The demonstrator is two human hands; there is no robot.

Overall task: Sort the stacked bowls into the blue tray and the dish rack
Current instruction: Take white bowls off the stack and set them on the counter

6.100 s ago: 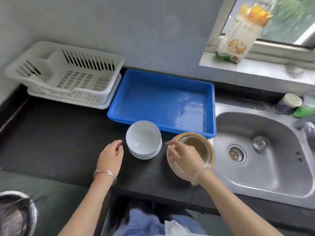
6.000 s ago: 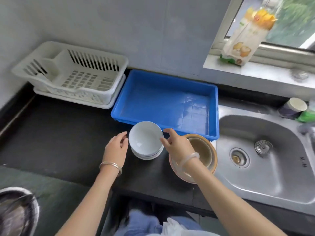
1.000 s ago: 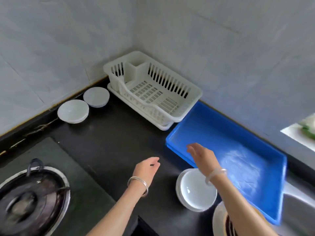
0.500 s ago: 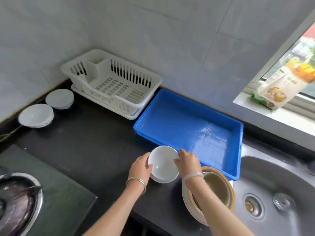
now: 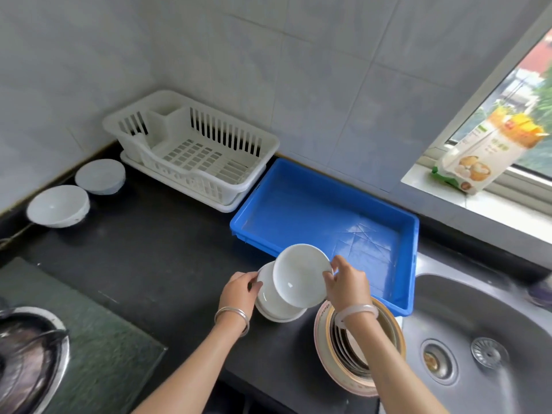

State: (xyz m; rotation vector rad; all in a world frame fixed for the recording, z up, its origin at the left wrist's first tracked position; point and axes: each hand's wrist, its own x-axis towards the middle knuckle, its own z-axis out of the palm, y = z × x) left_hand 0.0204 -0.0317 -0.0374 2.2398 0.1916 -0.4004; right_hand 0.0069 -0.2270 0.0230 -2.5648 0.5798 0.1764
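Observation:
My right hand point(image 5: 346, 282) grips the right rim of a white bowl point(image 5: 300, 274) and holds it tilted just above the white bowl stack point(image 5: 273, 306) on the black counter. My left hand point(image 5: 239, 289) holds the stack's left rim. Right of the stack stands a second stack of tan-rimmed bowls point(image 5: 358, 342), partly hidden by my right forearm. The blue tray point(image 5: 412, 258) lies just behind the bowls with nothing in it. The white dish rack point(image 5: 194, 150) stands farther back left, also with nothing in it.
Two white bowls point(image 5: 58, 206) point(image 5: 100, 176) sit at the far left by the wall. A stove with a pot point(image 5: 27, 354) is at the lower left. The steel sink point(image 5: 478, 339) lies to the right. A food packet point(image 5: 490, 150) leans on the window sill.
My right hand has lifted the top white bowl off the stack and tilted it. My left hand stays at the stack's left rim.

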